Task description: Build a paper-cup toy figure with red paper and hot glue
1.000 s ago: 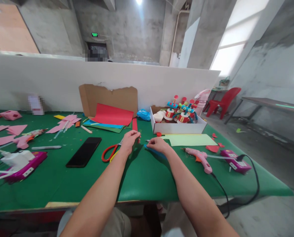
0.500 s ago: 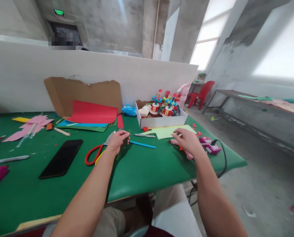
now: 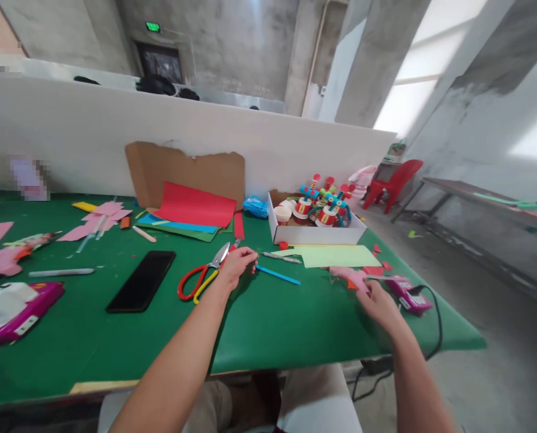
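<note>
My left hand (image 3: pixel 239 264) is closed in a pinch above the table; whatever sits between its fingertips is too small to make out. A thin blue paper strip (image 3: pixel 279 275) lies flat just right of those fingertips. Scissors (image 3: pixel 200 278) with one red and one yellow handle rest beside my left wrist, blades partly open. On the right, my right hand (image 3: pixel 380 305) has its fingers around the handle of a pink hot glue gun (image 3: pixel 350 276), which is low at the table surface. Behind it lies a pale green paper sheet (image 3: pixel 338 255), with a pen (image 3: pixel 282 257) to its left.
A white box (image 3: pixel 317 234) holds several paper-cup figures. A black phone (image 3: pixel 142 281), red paper (image 3: pixel 196 204) and pink paper pieces (image 3: pixel 99 218) lie to the left. A purple power strip (image 3: pixel 410 296) with a black cable sits near the right edge.
My right hand has come down from above the glue gun onto its handle. My left hand keeps its pinch by the blue strip. The whole view has shifted left.
</note>
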`<state>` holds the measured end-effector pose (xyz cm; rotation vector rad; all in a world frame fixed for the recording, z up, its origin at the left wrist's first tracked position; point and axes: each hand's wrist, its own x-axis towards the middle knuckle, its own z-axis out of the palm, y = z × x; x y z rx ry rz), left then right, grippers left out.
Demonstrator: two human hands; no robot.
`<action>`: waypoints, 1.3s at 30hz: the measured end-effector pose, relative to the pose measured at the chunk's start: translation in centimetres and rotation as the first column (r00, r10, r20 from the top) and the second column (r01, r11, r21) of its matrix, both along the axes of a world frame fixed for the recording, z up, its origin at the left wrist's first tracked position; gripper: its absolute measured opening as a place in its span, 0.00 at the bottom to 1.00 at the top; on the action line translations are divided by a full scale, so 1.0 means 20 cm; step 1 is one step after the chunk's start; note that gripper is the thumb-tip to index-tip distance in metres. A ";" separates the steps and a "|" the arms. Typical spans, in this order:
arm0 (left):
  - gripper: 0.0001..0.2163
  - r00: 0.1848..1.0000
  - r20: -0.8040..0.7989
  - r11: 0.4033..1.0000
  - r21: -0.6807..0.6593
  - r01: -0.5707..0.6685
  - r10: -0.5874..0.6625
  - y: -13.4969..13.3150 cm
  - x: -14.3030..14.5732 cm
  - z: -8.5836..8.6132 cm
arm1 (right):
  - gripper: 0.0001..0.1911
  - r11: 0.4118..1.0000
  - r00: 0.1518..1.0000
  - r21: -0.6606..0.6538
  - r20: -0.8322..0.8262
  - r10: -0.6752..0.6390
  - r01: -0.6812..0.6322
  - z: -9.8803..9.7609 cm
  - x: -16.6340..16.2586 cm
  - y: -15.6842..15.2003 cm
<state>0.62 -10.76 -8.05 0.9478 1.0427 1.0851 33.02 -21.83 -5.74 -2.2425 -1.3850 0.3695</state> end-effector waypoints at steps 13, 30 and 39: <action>0.09 0.997 0.061 0.995 -0.080 0.059 -0.054 -0.02 0.02 0.03 | 0.21 0.974 0.349 0.171 -0.912 0.214 -0.152 0.10 -0.53 0.12; 0.07 0.997 -0.007 0.997 0.027 0.079 -0.079 0.01 0.03 -0.03 | 0.25 0.880 0.845 0.261 -0.270 0.461 -0.397 0.04 -0.70 0.19; 0.09 0.996 -0.010 0.995 0.046 0.089 -0.089 0.02 0.02 -0.04 | 0.18 0.813 0.844 0.309 -0.054 0.533 -0.494 0.00 -0.72 0.20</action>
